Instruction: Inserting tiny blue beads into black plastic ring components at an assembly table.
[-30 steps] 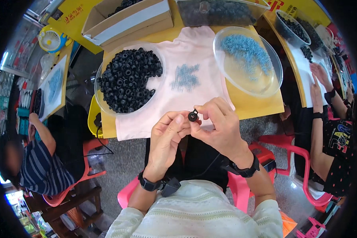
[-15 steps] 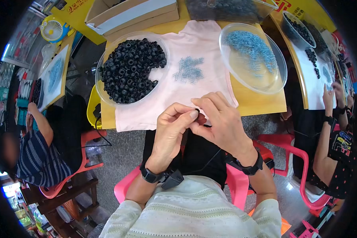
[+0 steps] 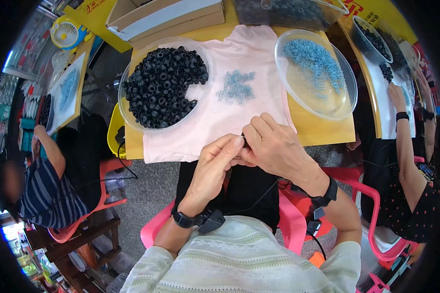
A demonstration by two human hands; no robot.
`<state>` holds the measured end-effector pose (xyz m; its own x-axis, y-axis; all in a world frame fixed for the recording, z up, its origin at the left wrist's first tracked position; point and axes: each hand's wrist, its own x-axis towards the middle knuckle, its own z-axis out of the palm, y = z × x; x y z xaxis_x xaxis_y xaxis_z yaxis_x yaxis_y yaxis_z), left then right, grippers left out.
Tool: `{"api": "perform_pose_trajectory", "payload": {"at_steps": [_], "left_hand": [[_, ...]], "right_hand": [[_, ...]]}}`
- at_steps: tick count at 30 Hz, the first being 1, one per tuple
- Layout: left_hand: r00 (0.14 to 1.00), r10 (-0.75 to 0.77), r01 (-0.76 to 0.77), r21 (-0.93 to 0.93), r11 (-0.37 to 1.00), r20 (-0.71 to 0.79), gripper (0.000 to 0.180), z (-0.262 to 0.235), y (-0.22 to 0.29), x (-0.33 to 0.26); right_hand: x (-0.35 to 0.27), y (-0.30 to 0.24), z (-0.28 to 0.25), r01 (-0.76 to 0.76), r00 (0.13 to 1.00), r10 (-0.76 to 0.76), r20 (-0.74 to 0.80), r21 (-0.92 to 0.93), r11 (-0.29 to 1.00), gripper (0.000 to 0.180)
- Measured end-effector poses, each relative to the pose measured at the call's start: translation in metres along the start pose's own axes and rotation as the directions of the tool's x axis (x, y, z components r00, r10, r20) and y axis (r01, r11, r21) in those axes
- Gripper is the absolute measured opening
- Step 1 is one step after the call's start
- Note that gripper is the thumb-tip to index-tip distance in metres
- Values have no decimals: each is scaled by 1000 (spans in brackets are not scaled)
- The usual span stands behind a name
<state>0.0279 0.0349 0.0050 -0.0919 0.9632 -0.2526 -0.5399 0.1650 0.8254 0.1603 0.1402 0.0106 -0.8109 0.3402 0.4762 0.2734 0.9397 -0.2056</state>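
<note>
My left hand [image 3: 211,163] and my right hand [image 3: 277,147] meet in front of the table edge, their fingertips touching. The left thumb and index finger are pinched together, with a tiny light bit at their tips. The fingers of my right hand are curled round a small black part [image 3: 245,142], mostly hidden. Beyond the left hand, a clear round tub lid [image 3: 123,110] holds a heap of black ring-shaped parts [image 3: 159,88]. A small pile of fine blue-grey pieces [image 3: 236,87] lies on a pale pink cloth [image 3: 181,146]. More blue-grey pieces [image 3: 315,58] lie in a clear oval lid [image 3: 322,108] at the right.
A cardboard box [image 3: 173,22] and a clear bin [image 3: 288,12] of dark parts stand at the back. People sit at side tables, one in a striped shirt [image 3: 54,195] at left, others at right. Pink chairs [image 3: 293,222] and cables are close by.
My right hand has turned and curled more tightly over the black part, its elbow swinging outward. The left hand has barely shifted. At the right table, a person's arm has reached farther forward.
</note>
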Motion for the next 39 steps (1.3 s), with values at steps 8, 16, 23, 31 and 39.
{"api": "perform_pose_trajectory", "payload": {"at_steps": [8,16,23,31,39], "left_hand": [[990,-66,65,-6,998,-125,28,-14,-12,-20],[945,94,-93,17,996,-314,33,-25,17,-25],[909,366,-320,226,920,-200,35,-41,41,-18],[833,488,-266,583,768,-263,18,-56,85,2],[759,585,-318,947,-50,286,20,-59,102,73]], "right_hand": [[-7,-17,13,66,991,-58,121,-56,996,25],[35,-44,24,12,1000,-13,-28,-52,999,26],[68,11,-27,-96,950,92,-300,0,995,18],[136,138,-106,-330,880,234,-413,-178,927,26],[144,159,-70,-303,868,258,-425,-40,952,23]]}}
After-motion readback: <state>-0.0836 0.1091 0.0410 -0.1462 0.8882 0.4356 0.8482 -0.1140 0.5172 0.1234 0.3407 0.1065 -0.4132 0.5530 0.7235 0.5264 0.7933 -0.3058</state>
